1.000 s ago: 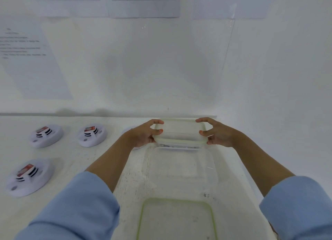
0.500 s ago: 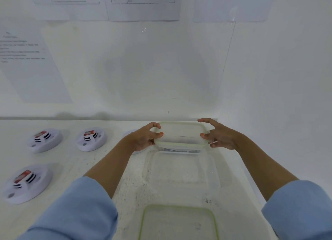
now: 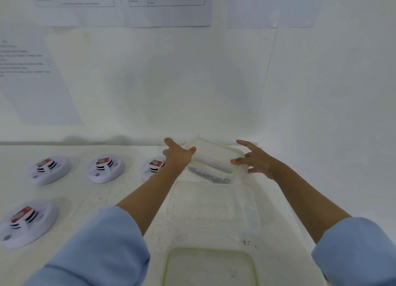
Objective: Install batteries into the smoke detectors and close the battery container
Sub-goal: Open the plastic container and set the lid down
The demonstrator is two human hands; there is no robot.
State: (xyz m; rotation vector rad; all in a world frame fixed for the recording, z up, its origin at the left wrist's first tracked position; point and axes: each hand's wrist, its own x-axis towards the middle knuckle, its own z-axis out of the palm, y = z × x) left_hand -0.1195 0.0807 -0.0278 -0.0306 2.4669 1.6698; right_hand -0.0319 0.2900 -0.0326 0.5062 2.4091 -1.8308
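Note:
A clear battery container (image 3: 214, 160) with a green-rimmed lid on it stands at the back of the white table, turned at an angle. Dark batteries (image 3: 206, 174) show through its near wall. My left hand (image 3: 177, 155) is at its left end, thumb on the lid, fingers spread away and blurred. At the right end, my right hand (image 3: 256, 160) lays its thumb on the lid with straight, spread fingers beside the wall. White smoke detectors lie to the left: two in the back row (image 3: 50, 170) (image 3: 106, 167), a third (image 3: 153, 166) partly behind my left forearm, another nearer (image 3: 25, 221).
A second clear container (image 3: 252, 208) sits just in front of the battery container. A green-rimmed lid (image 3: 169, 262) lies at the table's near edge. A white wall stands close on the right, and papers hang on the back wall (image 3: 167, 4).
The container has turned so its left end points further back. Both hands have loosened from a pinch to spread fingers. The third detector has come into sight.

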